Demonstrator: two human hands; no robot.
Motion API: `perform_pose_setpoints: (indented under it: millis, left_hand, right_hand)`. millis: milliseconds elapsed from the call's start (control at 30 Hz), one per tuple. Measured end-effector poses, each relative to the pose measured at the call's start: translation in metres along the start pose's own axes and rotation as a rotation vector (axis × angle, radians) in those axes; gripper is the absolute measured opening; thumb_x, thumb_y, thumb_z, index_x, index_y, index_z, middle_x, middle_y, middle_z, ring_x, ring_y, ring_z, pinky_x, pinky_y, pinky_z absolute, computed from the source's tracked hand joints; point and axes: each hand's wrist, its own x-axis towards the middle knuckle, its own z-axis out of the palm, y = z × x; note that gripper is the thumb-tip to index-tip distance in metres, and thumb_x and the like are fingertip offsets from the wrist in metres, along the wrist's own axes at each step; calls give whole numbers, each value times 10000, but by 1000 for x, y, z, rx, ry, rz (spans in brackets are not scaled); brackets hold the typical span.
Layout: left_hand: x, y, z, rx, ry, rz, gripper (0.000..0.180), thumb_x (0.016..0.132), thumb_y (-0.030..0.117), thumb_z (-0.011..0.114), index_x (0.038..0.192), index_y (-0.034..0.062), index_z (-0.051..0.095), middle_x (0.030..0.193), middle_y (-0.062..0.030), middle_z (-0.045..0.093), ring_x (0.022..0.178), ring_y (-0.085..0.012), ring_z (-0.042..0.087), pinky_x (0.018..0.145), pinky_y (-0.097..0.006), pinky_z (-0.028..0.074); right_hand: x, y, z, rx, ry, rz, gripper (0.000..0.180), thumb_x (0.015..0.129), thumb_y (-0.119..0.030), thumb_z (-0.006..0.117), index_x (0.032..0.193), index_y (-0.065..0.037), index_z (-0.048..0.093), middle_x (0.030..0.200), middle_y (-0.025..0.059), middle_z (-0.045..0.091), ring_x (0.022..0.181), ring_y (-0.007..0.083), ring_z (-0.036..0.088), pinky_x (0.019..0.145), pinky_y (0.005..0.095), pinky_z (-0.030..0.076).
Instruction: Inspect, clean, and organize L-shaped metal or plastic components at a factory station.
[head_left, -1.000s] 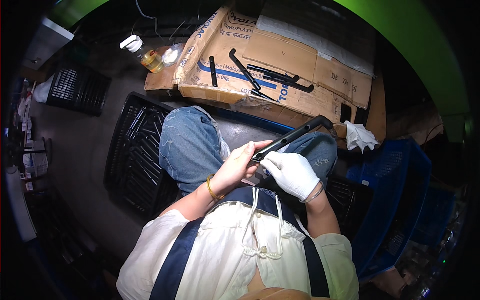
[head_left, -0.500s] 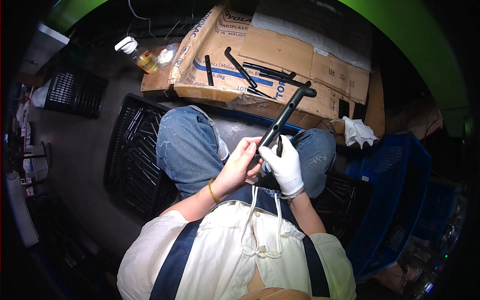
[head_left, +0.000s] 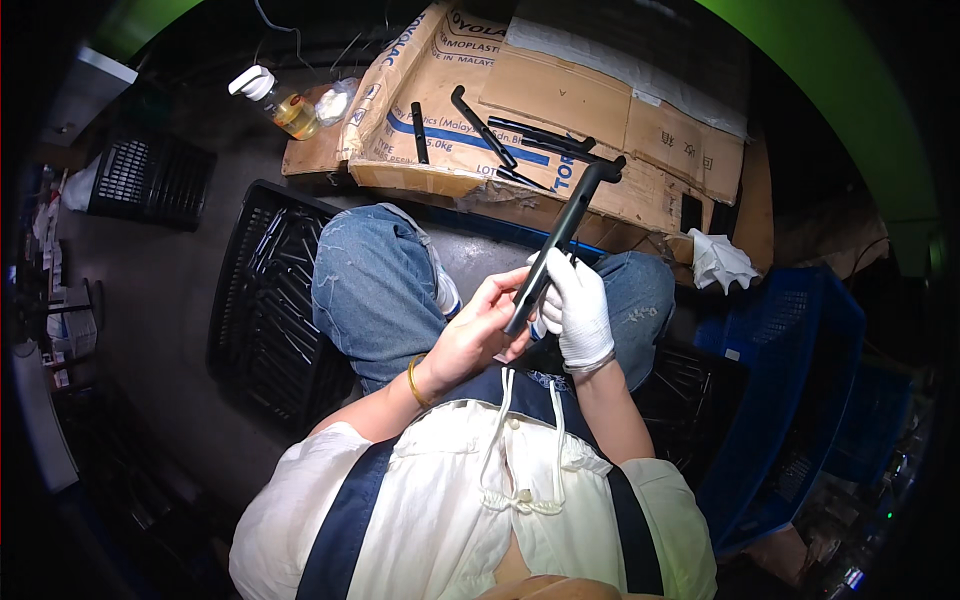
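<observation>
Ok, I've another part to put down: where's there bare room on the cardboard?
Right of the black tubes, below the pale sheet, the cardboard is bare; so is a smaller patch beyond the short black bar. It's crowded centrally, where the tubes bunch and the held tube overlaps them in view.

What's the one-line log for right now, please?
left hand: bare, holding bent black bar | right hand: white-gloved, at same bar | nearby: other black bars on cardboard
</observation>
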Motion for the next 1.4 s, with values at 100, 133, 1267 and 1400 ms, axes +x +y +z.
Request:
perform_pose_setpoints:
  millis: [100, 133, 1267, 1400]
  left_hand:
    - [1, 0, -2, -264, -2, -26, 622, 1083, 472, 258, 1510, 25, 328, 1294, -133, 540, 995, -221, 602, 875, -337, 488]
    - [1, 0, -3, -400, -12, -34, 658, 1084, 498, 207, 1510, 14, 335, 1362, -148, 530, 1077, -247, 615, 937, -359, 491]
    - [-7, -5, 7, 450, 190, -6, 291, 995, 90, 608, 1227, 20, 446, 938, -18, 622, 794, -3, 548, 649, -191, 459]
    - [-12, 3, 5, 385, 68, -58, 375, 998, 61, 560, 1333, 24, 396, 1010, -44, 633, 776, -43, 564, 658, -214, 470]
  right_hand:
    - [0, -3, -3, 65, 13, 30, 274, 1039, -304, 540, 1000, -54, 647, 547, -114, 362, 389, -16, 265, 350, 177, 200]
    - [0, -4, -4, 69, 20, 31, 278, 1041, -306, 536, 1001, -55, 648, 545, -117, 355, 388, -16, 260, 349, 177, 194]
    - [8, -2, -4, 46, 45, -9, 173, 994, -244, 639, 1011, -74, 670, 555, -111, 401, 398, -11, 309, 361, 190, 202]
    - [9, -3, -6, 62, 58, 7, 216, 1003, -278, 626, 1032, -70, 675, 551, -118, 374, 398, -15, 285, 363, 190, 193]
